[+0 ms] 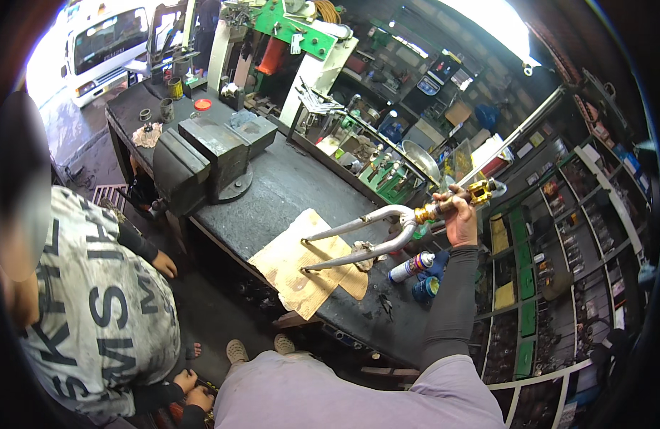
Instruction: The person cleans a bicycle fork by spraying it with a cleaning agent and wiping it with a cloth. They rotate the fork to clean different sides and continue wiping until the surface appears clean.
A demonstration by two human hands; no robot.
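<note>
My right hand [460, 220] is closed round the stem of a grey two-pronged metal fork [387, 247], near its gold-coloured fittings. The prongs point left, their tips over a cardboard sheet [299, 275] on the dark workbench [308, 182]. A crumpled rag [364, 262] lies beneath the near prong. Close to my right forearm are a spray can [411, 267] and a blue open can [425, 289]. At the lower left, a hand [200, 398] in a dark sleeve beside my shirt may be my left hand; its fingers are unclear.
A large bench vise [214, 161] stands on the left half of the bench, with a red lid [202, 104] behind it. A co-worker [105, 307] in a patterned shirt is close on my left. Parts shelves [551, 264] line the right side; a green-topped press frame [298, 32] stands beyond the bench.
</note>
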